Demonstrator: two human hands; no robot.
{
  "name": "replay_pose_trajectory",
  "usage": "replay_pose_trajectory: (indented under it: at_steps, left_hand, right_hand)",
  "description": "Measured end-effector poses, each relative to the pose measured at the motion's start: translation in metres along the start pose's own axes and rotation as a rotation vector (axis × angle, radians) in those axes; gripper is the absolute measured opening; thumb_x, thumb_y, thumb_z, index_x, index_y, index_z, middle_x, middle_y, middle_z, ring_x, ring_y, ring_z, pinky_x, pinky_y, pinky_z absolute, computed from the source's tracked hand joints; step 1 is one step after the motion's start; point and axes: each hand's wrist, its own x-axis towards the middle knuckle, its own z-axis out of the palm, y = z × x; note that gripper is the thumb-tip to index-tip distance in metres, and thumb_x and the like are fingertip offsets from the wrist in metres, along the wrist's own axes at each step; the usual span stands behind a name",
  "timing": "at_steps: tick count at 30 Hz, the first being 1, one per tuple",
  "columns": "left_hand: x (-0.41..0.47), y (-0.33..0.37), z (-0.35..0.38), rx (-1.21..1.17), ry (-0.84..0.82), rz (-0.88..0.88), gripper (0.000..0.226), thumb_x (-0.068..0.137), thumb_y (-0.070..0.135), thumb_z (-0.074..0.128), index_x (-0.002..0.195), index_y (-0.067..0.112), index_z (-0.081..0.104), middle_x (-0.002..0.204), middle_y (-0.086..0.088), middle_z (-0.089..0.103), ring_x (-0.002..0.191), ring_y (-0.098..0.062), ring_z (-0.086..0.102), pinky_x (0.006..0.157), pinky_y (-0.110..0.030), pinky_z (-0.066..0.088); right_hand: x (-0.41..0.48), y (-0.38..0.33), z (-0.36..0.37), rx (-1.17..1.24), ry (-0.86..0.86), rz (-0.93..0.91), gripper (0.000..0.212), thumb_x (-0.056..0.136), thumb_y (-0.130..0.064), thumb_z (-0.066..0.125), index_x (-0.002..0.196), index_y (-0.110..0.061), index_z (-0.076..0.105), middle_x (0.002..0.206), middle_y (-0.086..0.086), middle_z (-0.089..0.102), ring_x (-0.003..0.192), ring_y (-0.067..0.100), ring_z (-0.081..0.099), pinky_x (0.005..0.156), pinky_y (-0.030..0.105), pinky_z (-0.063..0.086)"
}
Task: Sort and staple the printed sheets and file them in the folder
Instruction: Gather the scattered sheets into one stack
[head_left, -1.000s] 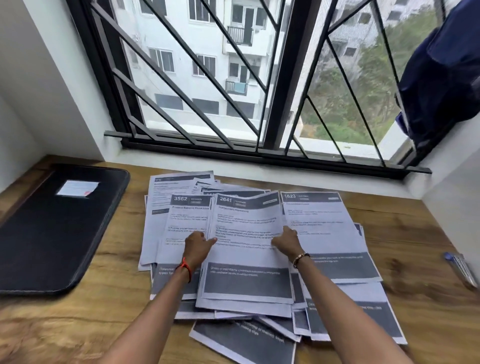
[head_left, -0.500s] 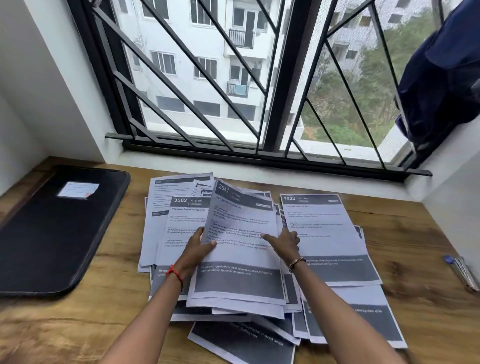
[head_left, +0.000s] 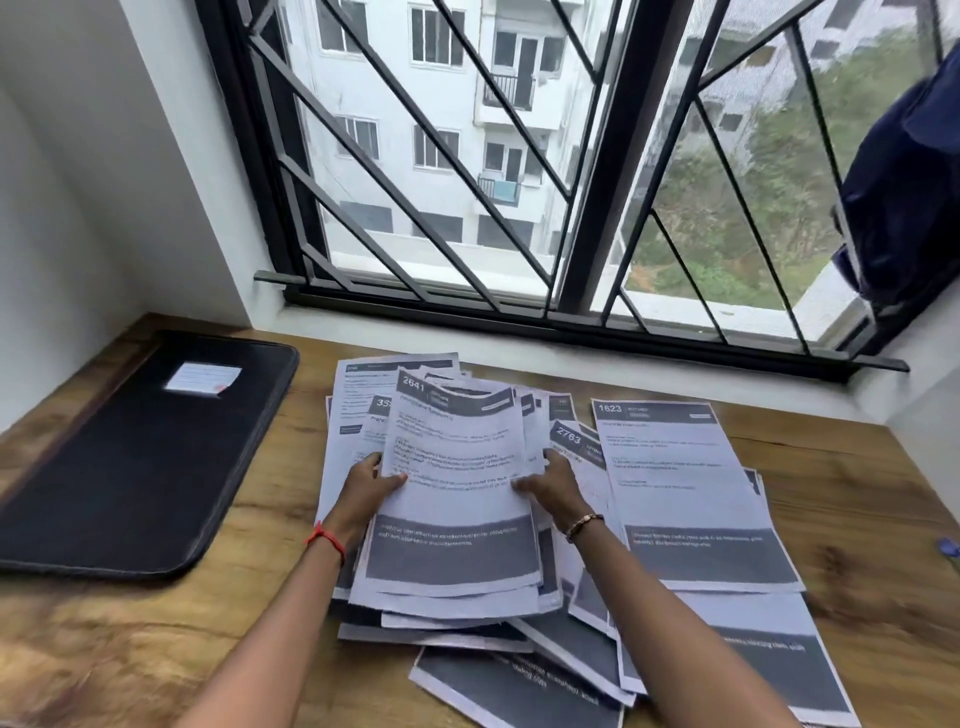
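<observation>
Reaching forward, left hand (head_left: 371, 486) and right hand (head_left: 560, 486) each clamp their grip on a side edge of sheet 2641 (head_left: 457, 447), tilted up above the paper pile (head_left: 727, 665).

Headers number sheet 2641 (head_left: 457, 452) (the lifted one), sheet 2763 (head_left: 569, 439), sheet 1623 (head_left: 675, 467).
</observation>
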Motion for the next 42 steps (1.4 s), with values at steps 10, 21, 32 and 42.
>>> replay_pose_trajectory:
  at_steps: [10,21,32,42]
  left_hand:
    - [0.005,-0.012,-0.020,0.608,0.191,-0.053,0.055,0.085,0.014,0.058,0.136,0.010,0.039,0.127,-0.023,0.044,0.121,-0.034,0.033,0.094,-0.033,0.030]
    - [-0.001,-0.012,-0.020,0.647,0.323,-0.035,0.047,0.083,0.011,0.057,0.128,0.010,0.044,0.125,-0.019,0.047,0.117,-0.036,0.033,0.089,-0.038,0.026]
    - [0.000,-0.003,-0.021,0.353,0.398,0.110,0.039,0.083,0.005,0.065,0.119,-0.006,0.056,0.115,-0.024,0.063,0.107,-0.038,0.057,0.085,-0.036,0.044]
    - [0.018,0.002,0.013,0.446,0.164,0.177,0.037,0.085,0.008,0.066,0.120,-0.002,0.058,0.122,-0.023,0.055,0.115,-0.037,0.050,0.096,-0.035,0.037]
  right_hand:
    - [-0.009,0.001,0.043,-0.225,0.012,0.018,0.035,0.074,0.008,0.060,0.109,0.005,0.058,0.110,0.012,0.062,0.102,0.026,0.059,0.077,0.026,0.045]
    - [-0.016,-0.006,0.067,-0.574,0.051,0.099,0.062,0.077,-0.019,0.066,0.130,-0.009,0.034,0.131,0.019,0.035,0.124,0.035,0.034,0.096,0.037,0.037]
    - [-0.015,-0.004,0.060,-0.041,0.064,0.050,0.064,0.072,0.010,0.057,0.130,-0.008,0.036,0.122,0.008,0.055,0.109,0.026,0.055,0.093,0.037,0.049]
    - [-0.008,-0.008,0.017,-0.264,0.283,0.054,0.037,0.068,-0.011,0.056,0.102,0.005,0.058,0.104,0.020,0.063,0.096,0.035,0.059,0.077,0.035,0.048]
